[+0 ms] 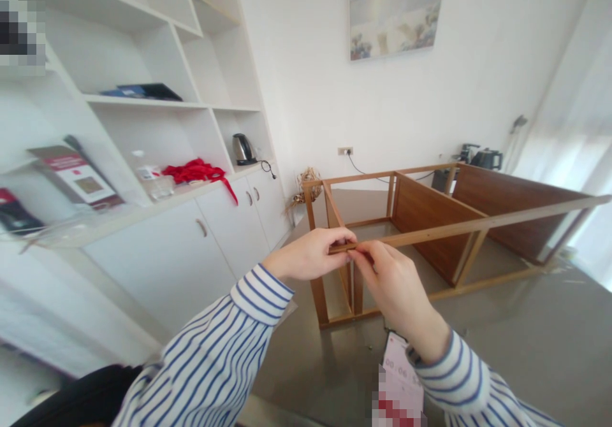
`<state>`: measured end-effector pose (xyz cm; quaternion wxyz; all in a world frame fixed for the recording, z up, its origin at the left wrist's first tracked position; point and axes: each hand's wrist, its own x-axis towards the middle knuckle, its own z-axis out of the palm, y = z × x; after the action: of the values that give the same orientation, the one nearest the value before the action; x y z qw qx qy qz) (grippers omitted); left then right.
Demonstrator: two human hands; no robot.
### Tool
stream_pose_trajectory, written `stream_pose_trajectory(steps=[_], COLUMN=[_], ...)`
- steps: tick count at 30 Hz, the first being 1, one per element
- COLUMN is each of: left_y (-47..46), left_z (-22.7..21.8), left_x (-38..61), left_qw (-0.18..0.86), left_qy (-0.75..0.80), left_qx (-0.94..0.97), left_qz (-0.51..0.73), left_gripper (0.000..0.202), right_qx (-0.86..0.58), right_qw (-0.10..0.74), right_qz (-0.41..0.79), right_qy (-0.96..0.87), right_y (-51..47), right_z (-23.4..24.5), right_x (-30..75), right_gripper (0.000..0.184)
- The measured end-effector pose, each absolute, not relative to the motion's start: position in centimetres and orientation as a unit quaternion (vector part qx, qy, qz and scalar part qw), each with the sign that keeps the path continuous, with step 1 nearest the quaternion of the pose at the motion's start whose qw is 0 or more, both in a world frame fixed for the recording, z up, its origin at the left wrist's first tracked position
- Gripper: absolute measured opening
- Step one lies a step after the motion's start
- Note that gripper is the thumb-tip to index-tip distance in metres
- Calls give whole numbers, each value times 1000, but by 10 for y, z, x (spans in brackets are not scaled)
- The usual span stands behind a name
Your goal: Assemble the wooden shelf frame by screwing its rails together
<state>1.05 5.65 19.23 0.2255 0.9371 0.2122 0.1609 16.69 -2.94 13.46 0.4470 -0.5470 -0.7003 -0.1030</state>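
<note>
A wooden cabinet frame [425, 223] lies on its side on the grey floor, with thin light rails and dark brown panels [511, 201]. My left hand [310, 255] is closed around the near end of the long top rail [478, 223]. My right hand [392, 280] pinches the same rail end from the other side, fingertips touching my left hand's fingers. Both arms wear blue-and-white striped sleeves. What sits between the fingertips of my right hand is hidden.
White wall shelving with low cabinets [191, 236] runs along the left, carrying a red cloth [198, 171], a kettle [243, 150] and boxes. A second kettle [485, 158] stands behind the frame. A painting [394, 9] hangs on the white wall.
</note>
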Motion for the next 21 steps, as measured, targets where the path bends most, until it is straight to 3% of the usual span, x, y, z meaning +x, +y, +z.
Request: stream_pose_trajectory(steps=[21], left_y=[57], left_z=[191], left_x=[11], left_qw=[212], left_qy=[216], left_qx=[939], left_qz=[165], left_gripper=[24], right_qx=[-544], right_qw=[486], right_qz=[-44], right_qy=[-682], right_y=[-32], right_z=[136], right_x=[167], right_gripper=[10])
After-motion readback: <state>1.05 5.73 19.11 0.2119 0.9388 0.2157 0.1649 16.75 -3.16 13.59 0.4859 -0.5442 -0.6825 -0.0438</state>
